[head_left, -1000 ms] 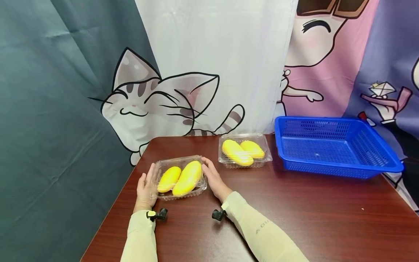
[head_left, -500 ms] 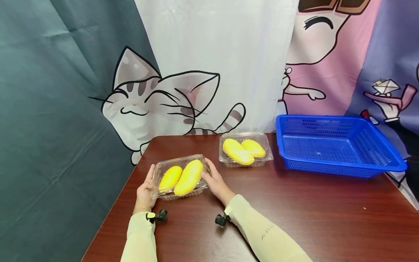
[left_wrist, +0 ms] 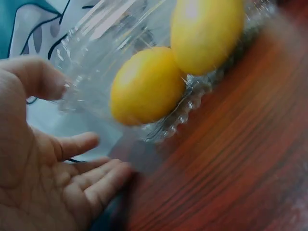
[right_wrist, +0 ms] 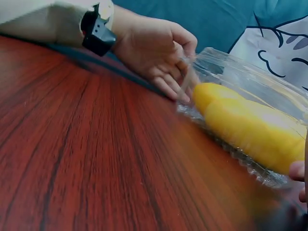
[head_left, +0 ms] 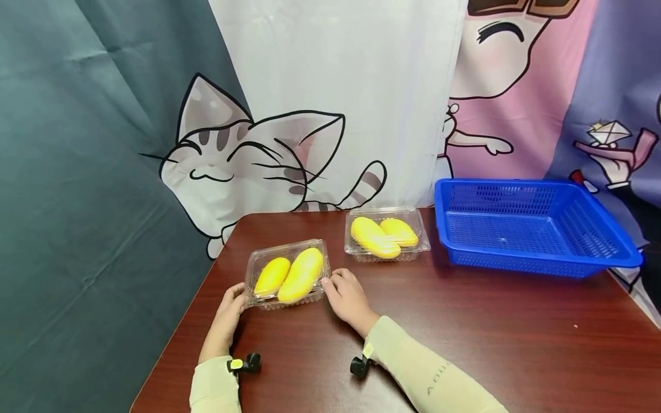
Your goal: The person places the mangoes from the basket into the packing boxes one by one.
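A clear plastic clamshell box (head_left: 281, 250), lid down, holds a shorter yellow mango (head_left: 272, 276) and a longer yellow mango (head_left: 301, 275). It rests slightly turned on the left of the table. My left hand (head_left: 226, 312) is at its near left corner; in the left wrist view the thumb lies by the corner and the other fingers stretch loosely below. At the right side is my right hand (head_left: 352, 301), thumb by the near right corner and other fingers loosely bent. Only fingertips (right_wrist: 298, 171) of it show in the right wrist view.
Farther back stands a second clear clamshell box (head_left: 413, 217) with two yellow mangoes (head_left: 374, 237). A blue perforated plastic basket (head_left: 516, 261) sits at the back right of the brown wooden table (head_left: 465, 321). Printed cloth (head_left: 403, 86) hangs behind.
Both hands have loosened from the box's sides and drawn back toward its near corners. The box sits slightly farther up and right in the head view.
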Tool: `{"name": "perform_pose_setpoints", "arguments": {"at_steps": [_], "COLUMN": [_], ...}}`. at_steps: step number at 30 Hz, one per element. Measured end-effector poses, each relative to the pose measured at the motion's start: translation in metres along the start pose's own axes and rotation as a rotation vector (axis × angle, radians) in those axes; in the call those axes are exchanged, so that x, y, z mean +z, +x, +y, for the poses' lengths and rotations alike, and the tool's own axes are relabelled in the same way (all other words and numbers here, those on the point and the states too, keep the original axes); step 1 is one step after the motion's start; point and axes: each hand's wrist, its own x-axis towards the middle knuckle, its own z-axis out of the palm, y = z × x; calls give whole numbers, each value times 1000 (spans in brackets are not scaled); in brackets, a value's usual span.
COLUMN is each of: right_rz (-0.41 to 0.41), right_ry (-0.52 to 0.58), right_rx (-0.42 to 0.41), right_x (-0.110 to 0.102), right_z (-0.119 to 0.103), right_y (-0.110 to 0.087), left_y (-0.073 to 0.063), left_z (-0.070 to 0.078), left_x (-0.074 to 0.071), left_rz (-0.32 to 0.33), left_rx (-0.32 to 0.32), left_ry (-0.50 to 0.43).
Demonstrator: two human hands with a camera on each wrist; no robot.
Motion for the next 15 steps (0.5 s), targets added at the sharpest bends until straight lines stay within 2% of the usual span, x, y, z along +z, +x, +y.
{"name": "perform_pose_setpoints", "arguments": {"at_steps": [2,3,6,8,12,15], "right_rz": [5,6,22,33,48,62], "right_ry": [26,50,130,182,258,291], "right_rx": [30,45,80,103,154,181], "right_x": [1,1,2,2,3,6], "right_z": [-1,-1,-2,-4,-5,-4], "right_y": [2,4,9,12,16,18], "left_y": [-6,-12,-13,-12,-6,-3], "left_z": [15,31,48,54,51,46], "left_x": [8,15,24,28,34,39], "left_rz": [109,147,188,196,223,248], "left_rx": [-71,-152,-204,-243,-297,-287], "left_ry": [157,252,323,307,200,127]}}
